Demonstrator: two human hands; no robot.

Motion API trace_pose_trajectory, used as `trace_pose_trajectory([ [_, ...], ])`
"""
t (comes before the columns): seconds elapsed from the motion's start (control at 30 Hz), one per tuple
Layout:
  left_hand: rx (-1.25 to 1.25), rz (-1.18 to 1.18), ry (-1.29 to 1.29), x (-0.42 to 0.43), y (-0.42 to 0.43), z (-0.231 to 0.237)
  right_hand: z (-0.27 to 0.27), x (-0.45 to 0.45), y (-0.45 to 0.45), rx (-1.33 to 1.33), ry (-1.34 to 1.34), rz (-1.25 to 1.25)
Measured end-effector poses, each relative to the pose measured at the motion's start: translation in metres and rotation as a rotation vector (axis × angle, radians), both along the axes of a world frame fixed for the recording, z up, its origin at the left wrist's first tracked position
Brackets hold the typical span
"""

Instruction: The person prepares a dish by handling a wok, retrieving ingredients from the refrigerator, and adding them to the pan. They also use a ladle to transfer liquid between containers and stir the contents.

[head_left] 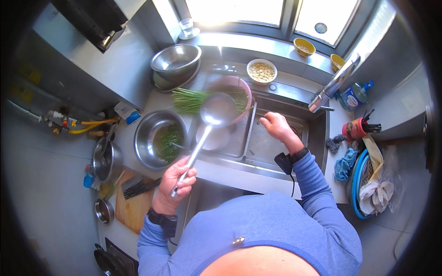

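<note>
My left hand (178, 179) grips the handle of a metal ladle (218, 110), its round bowl raised over the counter. Behind the ladle lies a bunch of long green stalks (188, 100), reaching into a pink basin (247, 90). A pale round bowl (214, 136) sits below the ladle, partly hidden. My right hand (278, 127) hovers above the steel sink (266, 151) with fingers curled in. Nothing shows in it, though its palm is hidden. Left of the ladle, a large steel bowl (145, 141) contains chopped greens (171, 143).
A chrome faucet (333, 82) arches in from the right. A bowl of pale pieces (262, 71) stands behind the sink. At left are stacked steel bowls (176, 58), a cutting board (133, 207) and a cleaver (136, 187). Cloths (345, 165) and a blue-rimmed basin (355, 203) lie right.
</note>
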State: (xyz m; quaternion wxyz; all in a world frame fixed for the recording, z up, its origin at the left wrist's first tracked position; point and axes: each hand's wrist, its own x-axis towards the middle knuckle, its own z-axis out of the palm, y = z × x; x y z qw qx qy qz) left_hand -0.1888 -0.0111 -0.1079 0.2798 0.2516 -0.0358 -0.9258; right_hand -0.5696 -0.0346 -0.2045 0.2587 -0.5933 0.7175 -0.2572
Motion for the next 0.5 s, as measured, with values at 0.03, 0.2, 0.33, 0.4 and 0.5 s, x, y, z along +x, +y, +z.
trace_pose_trajectory([
  [0.03,0.045,0.021,0.087,0.001,-0.004,0.006,-0.002,0.004,-0.019,-0.008,-0.034,0.009],
  [0.2,0.157,0.11,0.143,-0.003,-0.023,0.03,-0.012,0.021,-0.113,-0.036,-0.635,0.145],
  [0.33,0.196,0.099,0.167,-0.021,-0.04,0.043,-0.026,0.023,-0.178,-0.016,-0.874,0.293],
  [0.4,0.219,0.078,0.205,-0.03,-0.047,0.048,-0.037,0.027,-0.209,0.013,-0.917,0.325],
  [0.5,0.22,0.084,0.214,-0.041,-0.056,0.054,-0.051,0.025,-0.243,0.101,-1.052,0.429],
])
